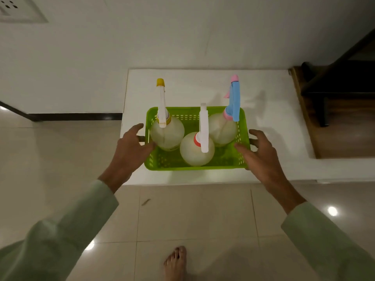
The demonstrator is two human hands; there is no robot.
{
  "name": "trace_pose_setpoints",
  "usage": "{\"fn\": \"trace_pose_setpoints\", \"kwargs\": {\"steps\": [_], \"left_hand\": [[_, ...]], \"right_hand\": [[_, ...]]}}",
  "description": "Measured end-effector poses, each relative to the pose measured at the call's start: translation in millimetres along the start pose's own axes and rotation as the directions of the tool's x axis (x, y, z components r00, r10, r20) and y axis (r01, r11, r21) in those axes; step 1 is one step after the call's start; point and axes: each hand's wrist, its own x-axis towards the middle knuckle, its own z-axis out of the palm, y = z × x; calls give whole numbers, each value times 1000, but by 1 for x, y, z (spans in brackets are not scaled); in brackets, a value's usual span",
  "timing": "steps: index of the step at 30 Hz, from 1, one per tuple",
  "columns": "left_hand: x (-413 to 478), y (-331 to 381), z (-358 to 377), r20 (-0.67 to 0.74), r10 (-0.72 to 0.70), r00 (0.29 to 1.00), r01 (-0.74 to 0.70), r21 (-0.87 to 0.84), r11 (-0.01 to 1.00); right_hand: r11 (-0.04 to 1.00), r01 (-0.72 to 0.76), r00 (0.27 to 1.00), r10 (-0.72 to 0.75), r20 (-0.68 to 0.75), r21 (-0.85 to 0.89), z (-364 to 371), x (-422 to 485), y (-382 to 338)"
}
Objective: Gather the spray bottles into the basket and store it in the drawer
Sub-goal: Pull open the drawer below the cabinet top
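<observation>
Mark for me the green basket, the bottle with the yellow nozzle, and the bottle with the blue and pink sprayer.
green basket [194, 167], head view, near wall.
yellow-nozzle bottle [167, 136], head view, round body.
blue-and-pink sprayer bottle [222, 128], head view, round body.

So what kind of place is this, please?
Probably a room in a home: glossy tiled floor, a bare foot, and a green basket of spray bottles on a low white ledge.

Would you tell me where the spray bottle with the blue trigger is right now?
The blue-trigger bottle stands upright in the green basket's far right corner, right of the white-trigger bottle.
</observation>
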Motion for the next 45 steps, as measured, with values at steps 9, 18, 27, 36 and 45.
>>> {"fn": "trace_pose_setpoints", "kwargs": {"steps": [9, 18, 27, 36, 45], "left_hand": [[-103, -112, 95, -270, -455, 848, 175, -669, 722], [-12, -200, 176, 333, -635, 697, 567, -798, 205], [59, -250, 219, 391, -603, 696, 419, -902, -102], [50, -265, 217, 418, -529, 739, 377, -907, -189], [-51, -240, 202, 193, -567, 801, 528, -675, 515]], "right_hand": [[703, -236, 856, 478, -199, 671, 92, -85, 121], [331, -513, 758, 609, 236, 792, 190, -3, 192], [-22, -442, 768, 507, 392, 897, 232, 51, 252], [-113, -422, 768, 482, 421, 899, 233, 47, 258], [388, -548, 782, 552, 289, 742, 187, -40, 241]]}}
